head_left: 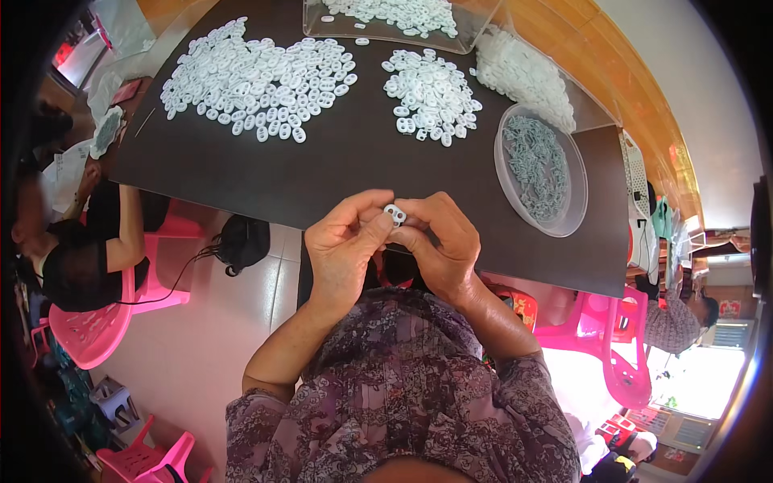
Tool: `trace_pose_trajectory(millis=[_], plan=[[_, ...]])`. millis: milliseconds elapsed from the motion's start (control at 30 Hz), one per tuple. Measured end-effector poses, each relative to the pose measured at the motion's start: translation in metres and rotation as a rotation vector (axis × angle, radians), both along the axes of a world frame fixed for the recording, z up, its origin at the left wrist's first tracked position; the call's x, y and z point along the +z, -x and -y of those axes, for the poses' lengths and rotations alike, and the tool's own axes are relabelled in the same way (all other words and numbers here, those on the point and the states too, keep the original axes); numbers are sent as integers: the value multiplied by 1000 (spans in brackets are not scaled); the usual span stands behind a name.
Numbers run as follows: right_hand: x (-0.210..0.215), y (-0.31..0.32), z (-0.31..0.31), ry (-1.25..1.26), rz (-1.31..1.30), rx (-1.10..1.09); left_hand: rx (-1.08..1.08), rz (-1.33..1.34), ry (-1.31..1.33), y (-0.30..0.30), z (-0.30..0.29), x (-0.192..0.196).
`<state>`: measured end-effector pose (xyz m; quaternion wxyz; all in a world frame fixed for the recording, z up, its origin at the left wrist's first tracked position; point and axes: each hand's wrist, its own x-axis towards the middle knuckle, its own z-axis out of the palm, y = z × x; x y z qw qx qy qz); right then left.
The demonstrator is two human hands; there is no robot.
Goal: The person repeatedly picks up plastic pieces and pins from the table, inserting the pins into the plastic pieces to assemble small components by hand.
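Between the fingertips of both hands is a small white oval plastic piece with two holes (394,214), held up just off the table's near edge. My left hand (348,241) pinches it from the left between thumb and forefinger. From the other side, the thumb and forefinger of my right hand (443,240) close on the same piece. The fingers cover part of it, so whether a second part is there I cannot tell. Beyond the hands, similar white pieces lie in a large heap (258,76) at the left and a smaller heap (431,92) at the centre.
A round clear tub (576,211) of small grey parts stands on the dark table (338,173) at the right. Behind it is a bag of white pieces (523,76); a clear bin (386,37) stands at the back. A person (80,258) sits at the left near pink chairs (93,330).
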<state>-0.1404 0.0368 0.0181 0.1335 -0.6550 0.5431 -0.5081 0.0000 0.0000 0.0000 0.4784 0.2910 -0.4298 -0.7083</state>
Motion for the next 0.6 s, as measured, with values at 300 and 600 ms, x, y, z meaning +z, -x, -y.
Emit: trace_pose_trajectory(millis=[300, 600], plan=[[-4, -13, 3, 120, 34, -27, 123, -48, 166, 6, -3, -8], [-9, -16, 3, 202, 2, -45, 252, -131, 172, 19, -13, -8]])
